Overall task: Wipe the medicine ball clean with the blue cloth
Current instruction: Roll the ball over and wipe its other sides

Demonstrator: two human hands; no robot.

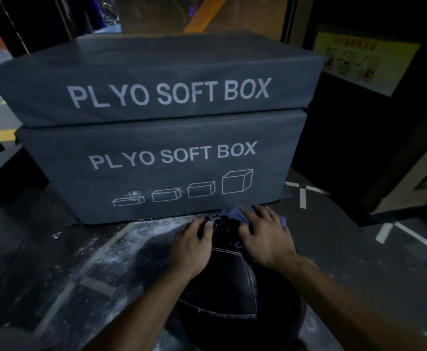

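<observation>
A black stitched medicine ball (229, 282) sits on the dark floor right below me. My right hand (265, 234) lies on the ball's far upper right side, fingers spread flat and pressing the blue cloth (229, 213) against it. The cloth bunches out past my fingertips and at the hand's right edge. My left hand (193, 245) rests on the ball's upper left side, fingers bent over its far curve; it holds nothing that I can see.
Two stacked grey foam boxes (172, 158) marked PLYO SOFT BOX stand just beyond the ball. White powder (141, 236) is scattered on the floor to the left. White floor markings (302, 193) lie to the right, with a dark wall and a poster (362, 59) behind.
</observation>
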